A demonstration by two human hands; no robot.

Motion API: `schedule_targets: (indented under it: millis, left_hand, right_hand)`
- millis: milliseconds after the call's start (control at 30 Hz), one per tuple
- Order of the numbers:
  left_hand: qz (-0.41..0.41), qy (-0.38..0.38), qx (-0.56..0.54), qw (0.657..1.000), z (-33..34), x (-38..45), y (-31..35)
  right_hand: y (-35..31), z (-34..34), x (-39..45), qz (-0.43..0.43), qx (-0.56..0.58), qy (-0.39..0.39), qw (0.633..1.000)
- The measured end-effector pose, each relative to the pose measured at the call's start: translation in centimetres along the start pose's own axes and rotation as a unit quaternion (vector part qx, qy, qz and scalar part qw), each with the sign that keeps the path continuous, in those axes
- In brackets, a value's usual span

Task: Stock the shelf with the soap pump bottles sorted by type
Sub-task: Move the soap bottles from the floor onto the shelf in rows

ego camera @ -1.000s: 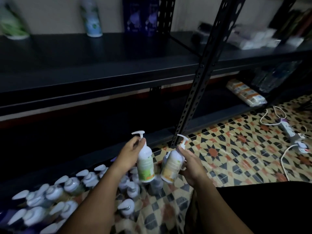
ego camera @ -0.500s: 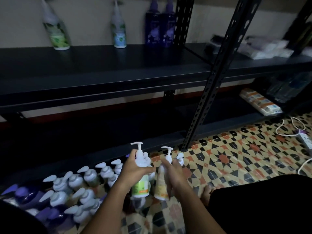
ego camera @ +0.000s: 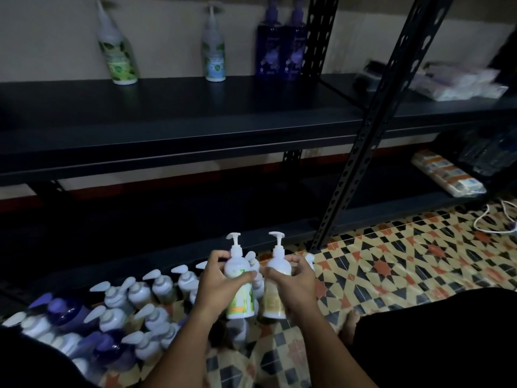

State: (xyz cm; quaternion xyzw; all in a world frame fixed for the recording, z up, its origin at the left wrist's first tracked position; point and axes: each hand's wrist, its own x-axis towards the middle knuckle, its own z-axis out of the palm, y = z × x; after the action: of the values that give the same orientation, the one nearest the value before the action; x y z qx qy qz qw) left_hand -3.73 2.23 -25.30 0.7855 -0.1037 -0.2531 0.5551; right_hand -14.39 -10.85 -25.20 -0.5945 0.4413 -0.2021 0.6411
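Observation:
My left hand (ego camera: 221, 284) grips a white pump bottle with a green label (ego camera: 241, 296), held upright above the floor. My right hand (ego camera: 296, 284) grips a white pump bottle with a beige label (ego camera: 275, 292) right beside it. Several more pump bottles (ego camera: 134, 301), white and purple, stand crowded on the floor at lower left. On the dark shelf (ego camera: 179, 113) above stand a green-label bottle (ego camera: 119, 51), a blue-label bottle (ego camera: 214, 51) and two purple bottles (ego camera: 281, 49) against the wall.
A perforated black upright (ego camera: 372, 127) stands just right of my hands. White packages (ego camera: 461, 82) lie on the right shelf, a wrapped pack (ego camera: 447, 175) on the lower one. White cables (ego camera: 495, 219) trail over the patterned tile floor (ego camera: 405, 270).
The beige-label bottle has swung from tilted to upright. Both bottles now stand side by side, slightly higher in my hands. The view has tilted up and shows more of the shelf.

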Motion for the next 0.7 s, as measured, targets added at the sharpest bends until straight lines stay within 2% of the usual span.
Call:
schedule_targets:
  millis: [233,333,467,567,700]
  left_hand:
    - [0.002,-0.063,-0.008,0.998,-0.1,0.1,-0.7]
    - [0.014,-0.039,-0.027,0.999,0.5,-0.3,-0.2]
    - [0.053,-0.023,0.002,0.998,0.7,-0.4,-0.3]
    - [0.058,0.004,0.007,0.998,0.9,0.1,-0.8]
    - [0.068,0.025,0.016,0.997,0.9,0.1,-0.9]
  right_hand:
    - [0.6,0.2,0.2,-0.041,-0.033,-0.052,0.997]
    - [0.9,0.3,0.0,-0.056,-0.036,-0.074,0.995]
    - [0.8,0.2,-0.3,-0.083,-0.022,-0.081,0.993]
    - [0.9,0.2,0.1,-0.106,-0.038,-0.065,0.992]
    - [1.4,0.1,0.7,-0.092,0.005,-0.013,0.996]
